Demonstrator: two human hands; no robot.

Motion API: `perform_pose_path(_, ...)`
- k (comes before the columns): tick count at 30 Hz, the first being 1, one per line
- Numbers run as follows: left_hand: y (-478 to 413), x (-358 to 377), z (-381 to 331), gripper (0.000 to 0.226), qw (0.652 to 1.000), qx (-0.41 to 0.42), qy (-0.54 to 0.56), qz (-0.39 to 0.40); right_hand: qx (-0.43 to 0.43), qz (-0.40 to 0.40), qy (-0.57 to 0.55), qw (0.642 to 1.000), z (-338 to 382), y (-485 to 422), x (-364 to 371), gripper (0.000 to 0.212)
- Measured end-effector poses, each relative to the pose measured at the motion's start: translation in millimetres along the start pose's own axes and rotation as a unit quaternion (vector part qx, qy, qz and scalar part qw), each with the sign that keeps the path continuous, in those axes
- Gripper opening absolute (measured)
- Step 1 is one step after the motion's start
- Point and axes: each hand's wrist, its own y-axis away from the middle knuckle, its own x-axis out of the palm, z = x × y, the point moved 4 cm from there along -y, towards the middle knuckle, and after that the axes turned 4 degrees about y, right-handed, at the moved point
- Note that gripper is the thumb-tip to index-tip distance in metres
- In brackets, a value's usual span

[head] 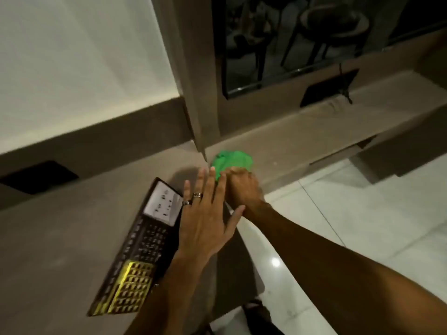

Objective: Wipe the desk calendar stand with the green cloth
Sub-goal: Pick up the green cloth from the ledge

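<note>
A dark desk calendar stand lies flat on the brown counter, with a white panel at its far end and a yellow grid at its near end. My left hand, wearing two rings, hovers flat with spread fingers over the stand's right edge. A crumpled green cloth sits on the counter near the wall corner. My right hand rests on the cloth's near side with its fingers curled into it; the fingertips are hidden.
A brown pillar and a dark glass panel rise behind the cloth. A black recessed slot sits at the counter's back left. White floor tiles lie to the right, beyond the counter's edge.
</note>
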Motion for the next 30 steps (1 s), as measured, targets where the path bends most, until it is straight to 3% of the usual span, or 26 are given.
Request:
perform_pose_path(6, 28.2, 89.6, 18.0, 0.081, 0.995, -0.009, -0.02, 0.1, -0.001, 0.085, 0.061, 0.994, -33.5, -25.5, 65.5, 0.05)
perform_pose_path(11, 41.3, 111.7, 30.6, 0.087, 0.995, -0.005, -0.016, 0.099, -0.033, 0.042, 0.124, 0.991, -40.3, -56.3, 85.5, 0.075)
perform_pose_path(14, 40.4, 114.0, 30.1, 0.089, 0.995, -0.001, -0.017, 0.098, -0.007, 0.003, 0.14, 0.99, -40.6, -68.3, 88.9, 0.06)
perform_pose_path(20, 41.7, 118.3, 31.6, 0.09, 0.995, 0.001, -0.024, 0.101, 0.026, 0.017, 0.094, 0.995, -42.4, -80.1, 79.7, 0.047)
perform_pose_path(23, 43.6, 116.2, 33.2, 0.089, 0.994, -0.002, -0.014, 0.109, 0.07, -0.009, -0.072, 0.995, -48.0, -73.6, 58.9, 0.057)
perform_pose_path(25, 45.8, 111.6, 34.6, 0.088, 0.993, 0.002, -0.002, 0.117, 0.102, -0.036, -0.221, 0.969, -48.5, -57.8, 45.6, 0.059)
perform_pose_path(28, 55.7, 95.5, 36.9, 0.086, 0.994, 0.002, 0.022, 0.107, 0.187, -0.068, -0.449, 0.871, -42.5, -22.6, 37.2, 0.051)
perform_pose_path(30, 65.6, 75.5, 42.0, 0.084, 0.996, 0.0, 0.015, 0.087, 0.199, -0.08, -0.526, 0.823, -29.5, 3.0, 33.9, 0.043)
